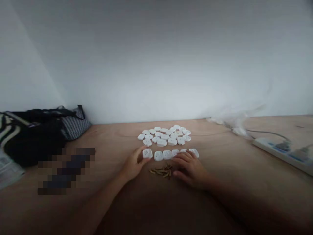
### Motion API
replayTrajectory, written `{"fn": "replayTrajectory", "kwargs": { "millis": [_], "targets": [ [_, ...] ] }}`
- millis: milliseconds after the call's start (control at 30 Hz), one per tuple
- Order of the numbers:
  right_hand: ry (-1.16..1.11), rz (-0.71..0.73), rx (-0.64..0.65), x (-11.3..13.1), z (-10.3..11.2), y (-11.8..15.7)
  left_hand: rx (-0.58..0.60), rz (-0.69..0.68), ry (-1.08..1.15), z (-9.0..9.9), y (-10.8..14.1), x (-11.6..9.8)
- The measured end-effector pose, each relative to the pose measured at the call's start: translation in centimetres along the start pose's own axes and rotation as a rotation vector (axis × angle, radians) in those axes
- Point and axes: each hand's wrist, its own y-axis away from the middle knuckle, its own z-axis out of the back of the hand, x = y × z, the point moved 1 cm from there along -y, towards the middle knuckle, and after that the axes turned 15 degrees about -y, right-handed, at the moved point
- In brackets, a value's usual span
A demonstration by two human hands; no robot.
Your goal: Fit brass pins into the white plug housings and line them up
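Observation:
My left hand (134,164) has its thumb and index finger around the edges of a white rounded-square plastic piece with small holes (147,153), at the left end of a short row. My right hand (192,169) lies palm down, fingers stretched over the right part of that row and thumb apart. Its fingers partly cover a white piece (184,151); whether they press on it I cannot tell. Between my hands, nearer to me, is a small pile of thin brass-coloured pieces (162,170). Beyond the row lies a loose cluster of similar white pieces (165,137).
A black bag (34,133) and a striped pouch (75,124) stand at the left, near a blurred-out dark object (69,169). To the right are a power strip (281,151) with plugs and a cable, and clear plastic wrap (237,120) by the wall.

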Motion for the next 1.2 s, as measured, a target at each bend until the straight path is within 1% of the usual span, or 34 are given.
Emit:
{"fn": "replayTrajectory", "kwargs": {
  "millis": [67,133,200,267,333,433,533,633,733,767,833,933,1067,1200],
  "targets": [
    [-0.029,0.024,-0.077,0.2,-0.4,-0.5,-0.058,-0.005,0.035,0.2,0.4,-1.1],
    [-0.073,0.044,-0.111,0.3,-0.6,-1.0,-0.03,-0.032,0.081,0.3,0.8,-2.6],
    [-0.12,0.051,-0.104,0.3,-0.6,-1.2,0.048,-0.085,0.123,0.1,1.0,-4.4],
    [-0.159,0.035,-0.095,0.1,-0.4,-1.3,0.116,-0.098,0.178,-0.2,1.1,-5.8],
    [-0.192,0.013,-0.074,0.0,-0.3,-1.3,0.161,-0.069,0.241,-0.6,1.0,-6.7],
    [-0.237,-0.006,-0.035,-0.2,-0.2,-1.4,0.194,-0.017,0.332,-1.2,0.8,-7.2],
    [-0.256,0.0,-0.034,-0.3,-0.3,-1.5,0.195,-0.01,0.349,-1.1,0.8,-7.0],
    [-0.28,-0.011,-0.092,-0.5,-0.4,-1.3,0.235,0.001,0.262,0.2,0.7,-6.0],
    [-0.302,-0.078,-0.181,-0.7,-0.5,-1.1,0.42,-0.001,0.175,1.8,0.7,-4.2],
    [-0.304,-0.096,-0.196,-0.8,-0.5,-1.1,0.451,0.007,0.159,2.2,0.7,-3.5],
    [-0.297,-0.113,-0.207,-0.9,-0.6,-1.0,0.454,0.021,0.108,2.6,0.8,-2.5],
    [-0.298,-0.105,-0.192,-0.9,-0.6,-1.0,0.429,0.015,0.071,2.2,0.8,-1.9],
    [-0.303,-0.085,-0.165,-0.7,-0.6,-0.9,0.34,-0.021,0.064,1.1,1.0,-2.5],
    [-0.254,-0.053,-0.157,-0.5,-0.5,-0.9,0.259,-0.029,0.075,0.3,1.1,-3.0]
  ]
}}
